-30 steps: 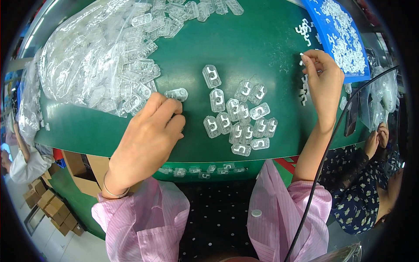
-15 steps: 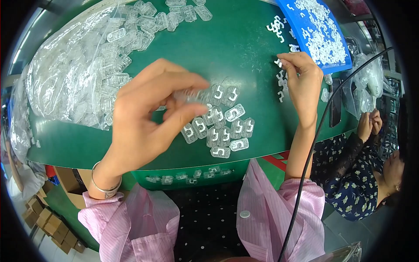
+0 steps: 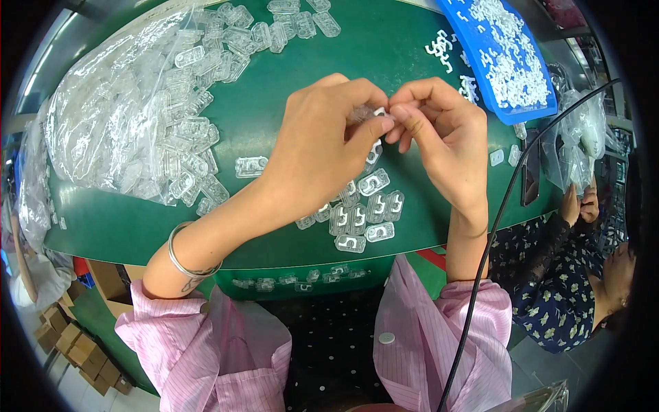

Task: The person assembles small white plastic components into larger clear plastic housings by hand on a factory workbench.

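Both my hands meet over the green table. Between its thumb and fingers, my left hand (image 3: 326,134) pinches a small clear plastic case (image 3: 361,114), largely covered by the fingers. My right hand (image 3: 443,134) is closed at the case's edge, thumb and forefinger together at a small white hook-shaped piece (image 3: 380,111). How far that piece sits inside the case is hidden. Just below lie several clear cases (image 3: 357,218) with white hooks in them. Left of my left wrist is a lone clear case (image 3: 251,167).
A plastic bag (image 3: 110,117) and heaped clear cases (image 3: 195,130) cover the left side. At upper right, a blue tray (image 3: 504,113) holds white hooks, with loose hooks (image 3: 440,47) beside it. A black cable (image 3: 504,199) crosses the right. A co-worker's hands (image 3: 581,202) are at far right.
My left hand has moved right and up with the clear case. My right hand has come left from the loose white hooks, bringing one to the case.
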{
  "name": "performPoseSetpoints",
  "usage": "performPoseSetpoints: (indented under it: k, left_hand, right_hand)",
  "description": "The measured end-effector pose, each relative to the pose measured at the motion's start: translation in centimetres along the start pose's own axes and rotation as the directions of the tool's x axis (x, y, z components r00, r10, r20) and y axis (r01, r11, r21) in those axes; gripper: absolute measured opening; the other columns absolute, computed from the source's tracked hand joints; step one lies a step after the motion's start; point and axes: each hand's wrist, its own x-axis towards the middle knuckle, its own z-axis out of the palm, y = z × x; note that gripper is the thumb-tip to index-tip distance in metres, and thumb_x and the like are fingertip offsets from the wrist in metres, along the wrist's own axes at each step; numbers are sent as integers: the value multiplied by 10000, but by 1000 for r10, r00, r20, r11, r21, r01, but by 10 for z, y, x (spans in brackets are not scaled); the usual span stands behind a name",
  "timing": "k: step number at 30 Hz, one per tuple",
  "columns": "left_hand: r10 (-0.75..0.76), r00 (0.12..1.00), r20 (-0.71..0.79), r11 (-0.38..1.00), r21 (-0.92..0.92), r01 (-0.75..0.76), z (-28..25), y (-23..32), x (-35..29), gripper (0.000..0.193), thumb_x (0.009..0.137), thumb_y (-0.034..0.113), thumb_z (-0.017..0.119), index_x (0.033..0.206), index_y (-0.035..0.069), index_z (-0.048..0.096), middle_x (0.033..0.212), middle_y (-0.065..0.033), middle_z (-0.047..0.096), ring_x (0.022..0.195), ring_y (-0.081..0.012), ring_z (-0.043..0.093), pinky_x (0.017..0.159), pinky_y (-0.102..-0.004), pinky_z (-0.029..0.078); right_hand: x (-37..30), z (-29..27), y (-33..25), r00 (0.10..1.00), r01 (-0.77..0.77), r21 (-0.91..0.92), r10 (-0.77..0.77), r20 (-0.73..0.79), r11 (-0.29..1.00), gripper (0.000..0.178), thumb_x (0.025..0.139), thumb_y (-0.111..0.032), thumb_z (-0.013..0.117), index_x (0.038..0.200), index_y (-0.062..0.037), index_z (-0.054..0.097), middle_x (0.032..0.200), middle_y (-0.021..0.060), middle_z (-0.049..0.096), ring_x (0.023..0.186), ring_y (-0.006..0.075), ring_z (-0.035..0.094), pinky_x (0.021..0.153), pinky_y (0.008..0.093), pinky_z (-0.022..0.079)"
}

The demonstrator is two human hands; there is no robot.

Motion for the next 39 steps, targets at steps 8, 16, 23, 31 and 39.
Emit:
performPoseSetpoints:
  k: [8, 16, 23, 31, 39]
  left_hand:
    - [-14, 997, -70, 999, -40, 12, -4, -11, 5, 154, 882, -8, 617, 1027, -47, 653, 941, -49, 583, 642, -51, 507, 563, -180, 452]
    - [-257, 965, -57, 928, -292, 230, -21, -11, -20, 250, 897, -48, 554, 1143, -45, 600, 905, -100, 672, 677, -69, 591, 537, -186, 437]
    - [-140, 983, -121, 869, -490, 64, -12, -14, -39, 300, 884, -81, 554, 1183, -79, 586, 936, -128, 686, 729, -105, 646, 559, -193, 497]
    - [-199, 980, 20, 843, -506, 181, -13, -8, -45, 323, 905, -86, 550, 1228, -109, 540, 1044, -167, 663, 844, -152, 651, 728, -250, 549]
    - [-221, 975, -24, 767, -621, 159, -11, -12, -41, 257, 896, -58, 567, 1147, -112, 582, 910, -141, 694, 813, -168, 693, 715, -246, 573]
  right_hand:
    - [9, -3, 21, 995, 50, 249, -26, -101, 967, 93, 905, 12, 590, 983, 43, 629, 834, 76, 658, 682, 99, 624, 587, 202, 491]
    - [-1, 2, 6, 997, 66, 341, -48, -60, 938, 105, 873, 63, 604, 977, 72, 616, 847, 116, 648, 667, 137, 643, 568, 225, 514]
    - [-10, 15, 4, 981, 179, 150, -188, 50, 972, 97, 809, 72, 657, 897, 51, 623, 847, 82, 605, 655, 107, 564, 570, 201, 430]
    - [-15, 30, 10, 954, 299, -113, -300, 1, 948, 114, 752, 63, 708, 819, -2, 643, 769, 46, 550, 615, 96, 473, 532, 224, 375]
    - [-11, 35, 14, 977, 193, -105, -201, -68, 976, 154, 754, 34, 707, 838, -16, 588, 725, 56, 502, 595, 135, 465, 500, 261, 365]
